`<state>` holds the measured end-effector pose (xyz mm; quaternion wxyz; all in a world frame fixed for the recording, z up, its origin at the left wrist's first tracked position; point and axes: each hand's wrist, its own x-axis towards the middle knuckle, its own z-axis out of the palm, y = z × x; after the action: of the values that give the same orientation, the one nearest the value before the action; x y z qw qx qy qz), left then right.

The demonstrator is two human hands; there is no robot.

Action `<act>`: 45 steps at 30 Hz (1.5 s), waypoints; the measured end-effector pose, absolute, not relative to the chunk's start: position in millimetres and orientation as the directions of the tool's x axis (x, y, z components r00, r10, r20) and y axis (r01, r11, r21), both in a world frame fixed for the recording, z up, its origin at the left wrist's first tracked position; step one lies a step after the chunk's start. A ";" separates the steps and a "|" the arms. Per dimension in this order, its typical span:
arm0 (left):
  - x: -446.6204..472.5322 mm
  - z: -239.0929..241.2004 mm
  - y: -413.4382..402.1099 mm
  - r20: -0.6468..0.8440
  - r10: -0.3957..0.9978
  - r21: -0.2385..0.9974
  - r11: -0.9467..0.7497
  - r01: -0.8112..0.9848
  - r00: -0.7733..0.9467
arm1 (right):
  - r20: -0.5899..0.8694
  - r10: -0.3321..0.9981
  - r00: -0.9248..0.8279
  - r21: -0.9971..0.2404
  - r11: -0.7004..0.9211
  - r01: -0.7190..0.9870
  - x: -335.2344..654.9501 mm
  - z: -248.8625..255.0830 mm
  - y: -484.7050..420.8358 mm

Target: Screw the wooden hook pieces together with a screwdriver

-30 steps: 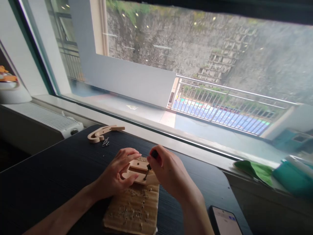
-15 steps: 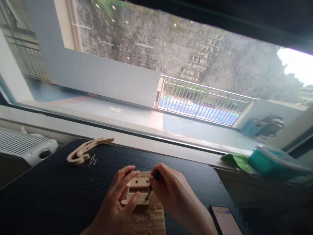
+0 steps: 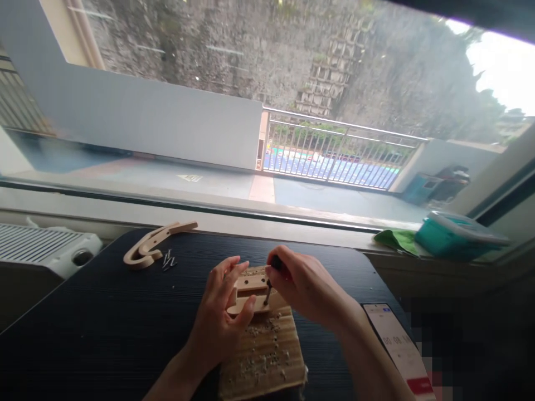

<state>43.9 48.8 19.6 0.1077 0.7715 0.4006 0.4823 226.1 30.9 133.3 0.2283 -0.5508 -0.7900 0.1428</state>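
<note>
My left hand grips a small wooden piece with holes in it, thumb on its near edge and fingers over its far side. The piece rests on a wooden board strewn with wood shavings. My right hand is closed round a small dark-handled tool whose metal tip points down into the wooden piece. Both hands touch the piece near the middle of the black table.
A curved wooden part and several loose screws lie at the table's far left. A phone with its screen lit lies at the right edge. A white radiator, a teal box and a green cloth sit by the window sill.
The view has swung right and then tipped down. My hands stay on the wooden piece and tool; the right hand has shifted slightly as the tool turns.
</note>
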 end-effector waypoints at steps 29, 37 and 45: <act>37.0 33.0 50.4 0.662 0.479 0.115 -0.825 0.553 0.577 | 0.310 0.838 -0.448 -0.451 0.545 0.707 244.6 135.5 23.0; 35.2 35.1 47.5 0.633 0.474 0.005 -0.793 0.609 0.613 | 0.289 0.881 -0.375 -0.447 0.471 0.761 244.3 134.2 27.2; 39.4 33.6 45.4 0.609 0.487 0.048 -0.810 0.584 0.626 | 0.277 0.889 -0.365 -0.450 0.456 0.768 241.6 135.5 23.6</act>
<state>39.4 45.4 33.6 -0.0773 0.8983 0.2982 0.3132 241.6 23.6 135.5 0.2454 -0.5070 -0.8171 0.1228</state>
